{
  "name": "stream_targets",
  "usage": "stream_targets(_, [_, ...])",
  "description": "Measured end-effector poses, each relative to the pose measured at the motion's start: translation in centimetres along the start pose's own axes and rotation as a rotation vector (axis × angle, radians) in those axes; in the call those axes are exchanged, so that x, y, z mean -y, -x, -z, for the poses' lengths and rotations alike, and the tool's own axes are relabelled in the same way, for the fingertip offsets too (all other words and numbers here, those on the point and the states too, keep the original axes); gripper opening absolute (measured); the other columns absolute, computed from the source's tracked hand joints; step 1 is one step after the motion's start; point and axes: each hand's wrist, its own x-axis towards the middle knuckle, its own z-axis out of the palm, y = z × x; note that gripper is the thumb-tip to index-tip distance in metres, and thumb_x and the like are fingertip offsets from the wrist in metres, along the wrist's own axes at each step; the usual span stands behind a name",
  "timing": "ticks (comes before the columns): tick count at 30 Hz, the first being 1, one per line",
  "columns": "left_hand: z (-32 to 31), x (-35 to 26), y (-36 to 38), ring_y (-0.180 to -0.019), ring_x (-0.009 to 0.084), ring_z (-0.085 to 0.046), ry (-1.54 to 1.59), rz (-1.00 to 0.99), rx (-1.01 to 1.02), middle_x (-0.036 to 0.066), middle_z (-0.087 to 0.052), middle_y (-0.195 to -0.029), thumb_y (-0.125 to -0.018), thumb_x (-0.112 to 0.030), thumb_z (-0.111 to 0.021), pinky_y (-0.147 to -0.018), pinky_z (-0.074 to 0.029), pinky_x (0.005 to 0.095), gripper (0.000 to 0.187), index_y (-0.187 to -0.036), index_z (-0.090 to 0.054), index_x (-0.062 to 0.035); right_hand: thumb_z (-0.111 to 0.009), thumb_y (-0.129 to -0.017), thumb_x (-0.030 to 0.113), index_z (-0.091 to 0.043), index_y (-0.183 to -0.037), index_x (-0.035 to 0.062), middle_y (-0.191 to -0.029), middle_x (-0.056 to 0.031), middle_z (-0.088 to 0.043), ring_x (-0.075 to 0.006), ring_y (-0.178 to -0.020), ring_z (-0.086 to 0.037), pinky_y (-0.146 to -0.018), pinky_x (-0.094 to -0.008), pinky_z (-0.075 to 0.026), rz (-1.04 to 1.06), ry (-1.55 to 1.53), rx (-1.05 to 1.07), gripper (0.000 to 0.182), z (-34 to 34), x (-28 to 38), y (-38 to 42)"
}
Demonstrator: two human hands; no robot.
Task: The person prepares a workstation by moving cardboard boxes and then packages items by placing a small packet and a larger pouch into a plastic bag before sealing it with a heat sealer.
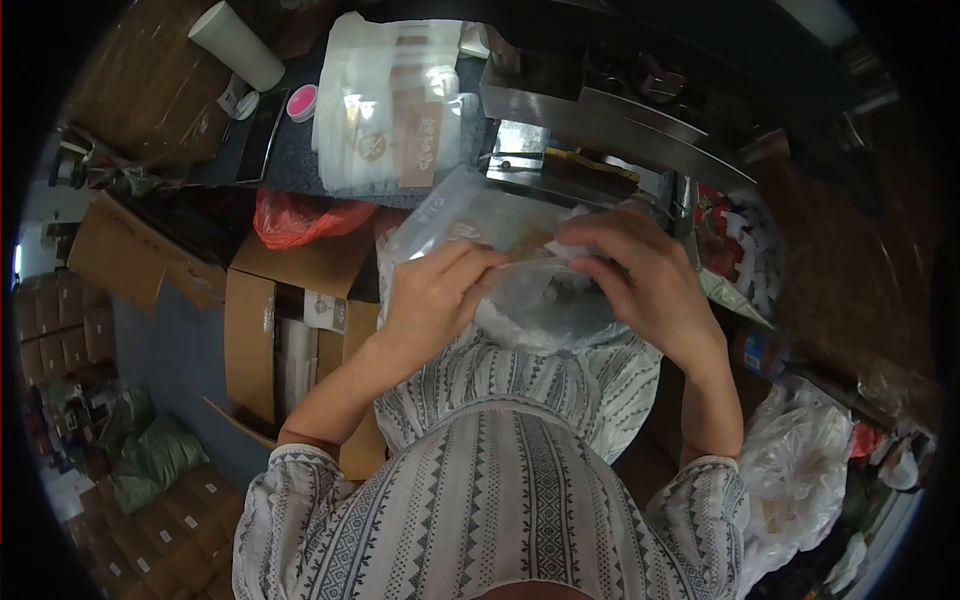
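My left hand [435,290] pinches the edge of a clear plastic bag [440,212] with printing on it, held over my lap. My right hand [645,275] is closed, thumb against fingers, on a small white piece [568,246] at the bag's mouth; its exact kind is too blurred to tell. Something brownish shows between the two hands, partly hidden. Beneath them, a larger clear plastic bag [550,325] rests on my lap with small pale pieces inside.
A stack of printed clear bags [375,125] lies on the dark table ahead. Near it are a white cup [236,48], a pink-lidded tub [302,102] and a metal machine [620,115]. Left stands an open carton [250,335] beside a red bag [305,218]; right hangs a white bag [795,465].
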Motion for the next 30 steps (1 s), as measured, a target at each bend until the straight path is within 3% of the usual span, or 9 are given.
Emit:
stream_targets(2, [-1.6, 0.6, 0.2, -0.067, 0.0293, -0.062, 0.105, 0.024, 0.06, 0.011, -0.063, -0.081, -0.079, -0.006, -0.065, -0.059, -0.048, 0.0348, 0.009, -0.088, -0.064, -0.0019, -0.069, -0.077, 0.003, -0.065, -0.1, 0.0053, -0.097, -0.0101, -0.067, -0.026, -0.085, -0.063, -0.077, -0.0317, -0.05, -0.053, -0.154, 0.075, 0.024, 0.2, -0.5, 0.3])
stream_targets(4, [-2.7, 0.7, -0.5, -0.066, 0.0296, -0.062, 0.208, 0.043, 0.118, 0.011, -0.063, -0.08, -0.08, -0.008, -0.065, -0.059, -0.048, 0.035, 0.01, -0.087, -0.065, -0.0013, -0.068, -0.077, 0.003, -0.066, -0.102, 0.0046, -0.096, -0.0105, -0.068, -0.0253, -0.085, -0.064, -0.077, -0.0298, -0.05, -0.375, -0.301, 0.099, 0.024, 0.8, -1.1, 0.5])
stream_targets(7, [-3.6, 0.2, -1.3, -0.066, 0.0298, -0.062, 0.184, 0.074, 0.154, 0.012, -0.063, -0.079, -0.08, -0.011, -0.064, -0.058, -0.048, 0.0354, 0.011, -0.086, -0.065, -0.0011, -0.067, -0.078, 0.002, -0.066, -0.103, 0.0045, -0.094, -0.0099, -0.068, -0.0229, -0.083, -0.065, -0.076, -0.0291, -0.05, -0.355, -0.139, -0.121, 0.025, 1.7, -1.8, 1.3])
stream_targets(13, [-3.8, 0.3, -1.2, -0.066, 0.0313, -0.061, 0.118, 0.084, 0.095, 0.013, -0.063, -0.08, -0.08, -0.012, -0.065, -0.059, -0.048, 0.0373, 0.012, -0.086, -0.065, -0.0012, -0.067, -0.078, 0.002, -0.067, -0.1, 0.0037, -0.095, -0.009, -0.068, -0.0199, -0.083, -0.065, -0.073, -0.0297, -0.05, -0.277, 0.024, 0.104, 0.022, 2.8, -0.8, 2.3])
stream_targets(19, [-5.3, 0.8, -1.6, -0.065, 0.0302, -0.062, 0.205, 0.069, 0.213, 0.014, -0.063, -0.078, -0.084, -0.015, -0.064, -0.058, -0.049, 0.035, 0.014, -0.087, -0.065, -0.0018, -0.066, -0.081, 0.005, -0.064, -0.11, 0.0057, -0.096, -0.0089, -0.068, -0.0183, -0.083, -0.065, -0.074, -0.0287, -0.05, -0.389, -0.163, 0.007, 0.029, 1.2, -2.4, 1.6])
stream_targets(22, [-6.5, 1.7, -2.4, -0.063, 0.0222, -0.064, 0.532, 0.274, 0.192, 0.014, -0.065, -0.075, -0.086, -0.018, -0.063, -0.057, -0.05, 0.0291, 0.019, -0.091, -0.065, 0.0006, -0.066, -0.082, 0.007, -0.061, -0.113, 0.0054, -0.096, -0.0093, -0.068, -0.0171, -0.084, -0.065, -0.075, -0.0284, -0.05, -0.388, 0.053, -0.11, 0.032, 2.0, -2.7, 2.4])
stream_targets(24, [-5.2, 1.2, -4.9, -0.064, 0.0138, -0.063, 0.783, 0.677, 0.403, 0.012, -0.065, -0.073, -0.087, -0.021, -0.063, -0.058, -0.049, 0.0238, 0.026, -0.093, -0.065, 0.004, -0.066, -0.082, 0.008, -0.061, -0.114, 0.0051, -0.097, -0.0098, -0.068, -0.0171, -0.085, -0.064, -0.075, -0.0287, -0.049, -0.423, 0.097, -0.074, 0.032, 3.3, -2.0, 2.7])
stream_targets(29, [-6.8, 2.2, -6.8, -0.066, 0.0074, -0.058, 0.934, 0.814, 0.303, 0.005, -0.066, -0.084, -0.09, -0.026, -0.063, -0.058, -0.047, 0.0207, 0.03, -0.098, -0.065, 0.0032, -0.063, -0.084, 0.011, -0.061, -0.11, 0.0037, -0.097, -0.0136, -0.066, -0.0252, -0.083, -0.065, -0.074, -0.0348, -0.049, -0.595, 0.083, -0.133, 0.027, 4.5, -4.5, 4.6])
stream_targets(30, [-6.8, 2.2, -6.9, -0.066, 0.007, -0.059, 0.979, 0.802, 0.274, 0.005, -0.065, -0.084, -0.09, -0.026, -0.063, -0.059, -0.047, 0.0202, 0.03, -0.099, -0.065, 0.0034, -0.062, -0.084, 0.012, -0.059, -0.11, 0.0033, -0.097, -0.0141, -0.065, -0.0291, -0.084, -0.064, -0.074, -0.0384, -0.05, -0.533, 0.471, -0.19, 0.027, 4.6, -7.7, 5.3])
